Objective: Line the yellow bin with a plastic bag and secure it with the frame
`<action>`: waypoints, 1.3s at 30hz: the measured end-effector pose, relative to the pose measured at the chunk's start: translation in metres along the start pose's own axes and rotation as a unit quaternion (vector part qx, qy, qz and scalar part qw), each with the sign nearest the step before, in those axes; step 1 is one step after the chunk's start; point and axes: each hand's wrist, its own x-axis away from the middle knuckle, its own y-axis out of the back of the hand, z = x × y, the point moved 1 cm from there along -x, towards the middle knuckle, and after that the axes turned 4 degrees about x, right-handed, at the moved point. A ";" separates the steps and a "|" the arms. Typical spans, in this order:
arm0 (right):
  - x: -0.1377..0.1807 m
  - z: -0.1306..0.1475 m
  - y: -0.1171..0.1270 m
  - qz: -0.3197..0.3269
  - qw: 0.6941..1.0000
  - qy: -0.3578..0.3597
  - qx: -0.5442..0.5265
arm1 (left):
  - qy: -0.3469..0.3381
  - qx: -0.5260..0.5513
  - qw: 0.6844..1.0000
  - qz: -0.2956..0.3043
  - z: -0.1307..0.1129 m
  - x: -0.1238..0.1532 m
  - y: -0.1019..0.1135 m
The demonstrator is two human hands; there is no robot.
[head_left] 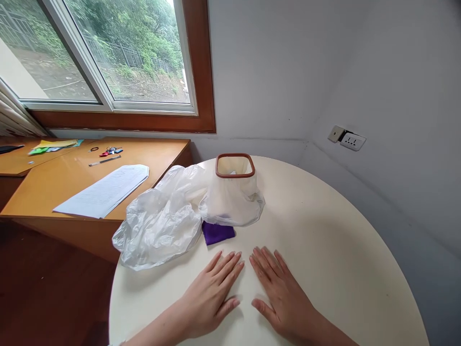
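left grip (212, 297) and right grip (279, 295), head view: both palm down, fingers straight, flat on the round tabletop (324, 235), holding nothing. nearest thing is the purple cloth (217, 233), just ahead of the left fingertips, up against the liner (232, 206) or partly under it, can't tell which. cloth should be light, soft, no snag risk; pinch a near corner. bin (235, 175) stands upright behind it, liner draped outside; probably light, stiff plastic, best held by the brown rim. crumpled bag (160, 226) lies left of the bin: near weightless, slippery, likely tears if yanked, so gather a fold. surface: pale, smooth, so the film probably slides. room: wooden tabletop (65, 178) at left with papers (104, 192) and a pen (104, 161); window (137, 53) above, grey wall with socket (353, 141) at right.
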 end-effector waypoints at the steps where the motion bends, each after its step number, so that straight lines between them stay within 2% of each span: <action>1: 0.000 0.000 0.000 0.008 1.000 0.000 -0.003 | 0.002 -0.003 1.000 0.005 0.000 0.000 0.000; 11: 0.000 0.000 -0.001 0.013 1.000 -0.006 -0.004 | 0.006 -0.007 1.000 0.009 0.000 -0.002 -0.002; 18: -0.002 -0.001 0.003 0.056 0.998 0.000 -0.035 | -0.003 -0.010 1.000 0.000 -0.001 -0.002 -0.001; 39: -0.004 -0.001 0.003 0.069 0.997 -0.009 -0.039 | 0.011 -0.004 1.000 0.005 -0.001 -0.004 -0.002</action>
